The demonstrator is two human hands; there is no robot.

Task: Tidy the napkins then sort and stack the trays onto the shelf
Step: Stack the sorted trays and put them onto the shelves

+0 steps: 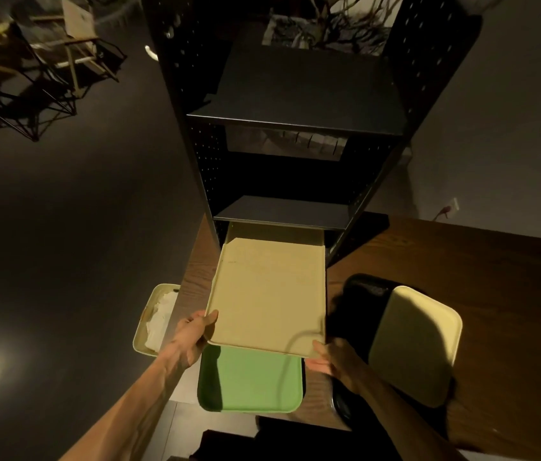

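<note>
I hold a large tan tray (267, 294) with both hands, its far end pointing into the lowest opening of the black shelf unit (282, 212). My left hand (196, 331) grips its near left corner, thumb on the rim. My right hand (327, 359) holds the near right corner from below. Another tan tray (275, 232) lies inside that lowest shelf. Under the held tray a green tray (250, 382) lies on the table. A pale yellow tray (417, 342) rests on a black tray (355, 314) to the right.
A cream bin (141, 331) holding white napkins (159, 322) hangs off the wooden table's (461, 277) left edge. The shelf's upper two levels are dark and bare. A wire-frame chair (46, 71) stands far left on the dark floor.
</note>
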